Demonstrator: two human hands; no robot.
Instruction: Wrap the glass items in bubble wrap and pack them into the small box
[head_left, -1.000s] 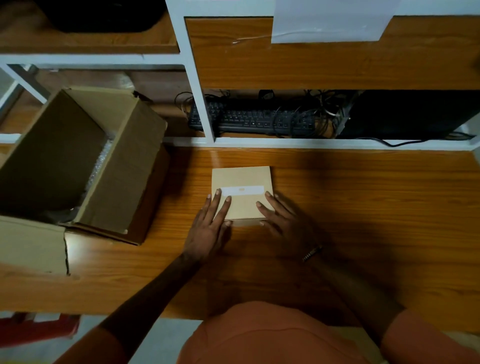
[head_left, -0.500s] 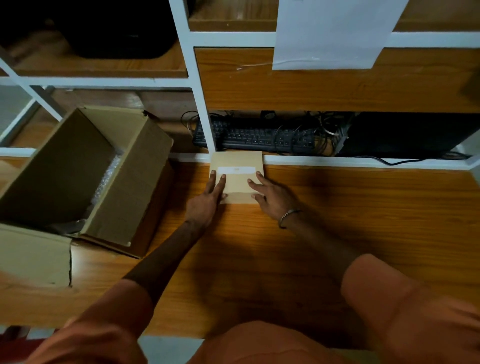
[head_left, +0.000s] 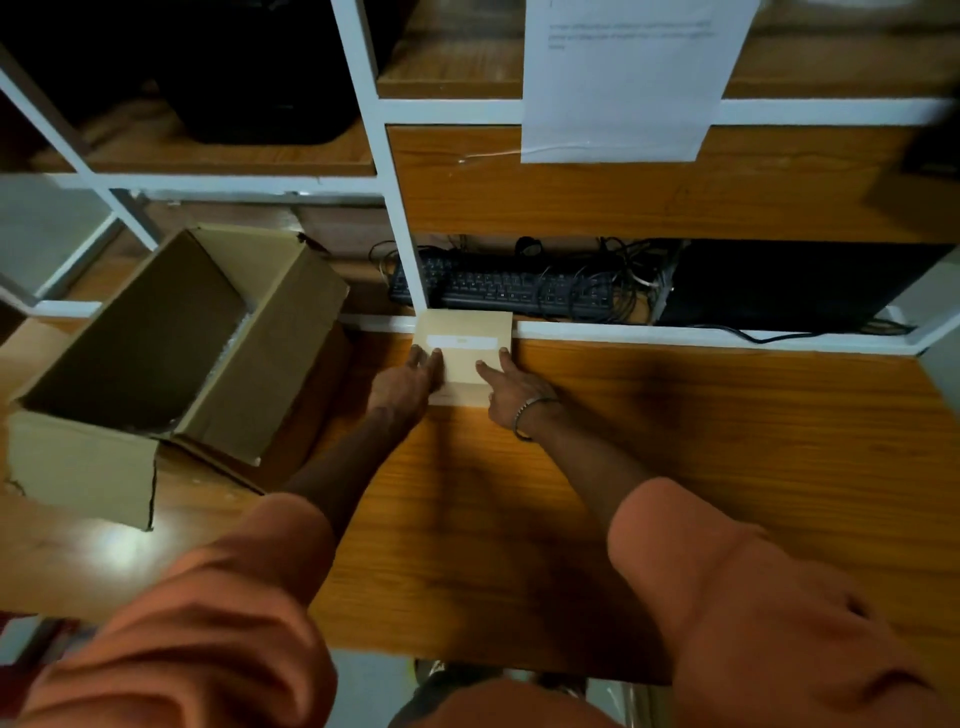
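Box (head_left: 464, 347), small and closed with a white tape strip on top, sits at the far edge of the desk (head_left: 675, 441), against the white shelf rail and just in front of the keyboard (head_left: 511, 291). Left hand (head_left: 408, 382) lies with straight fingers on its near left part, right hand (head_left: 511, 389) likewise on its near right; neither grasps it. Carton (head_left: 171, 343) stands open well to the left, bubble wrap (head_left: 228, 343) visible inside

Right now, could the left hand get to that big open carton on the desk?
Probably yes. The left hand rests on the small box, and the big open carton stands just to its left, with only bare desk between them.
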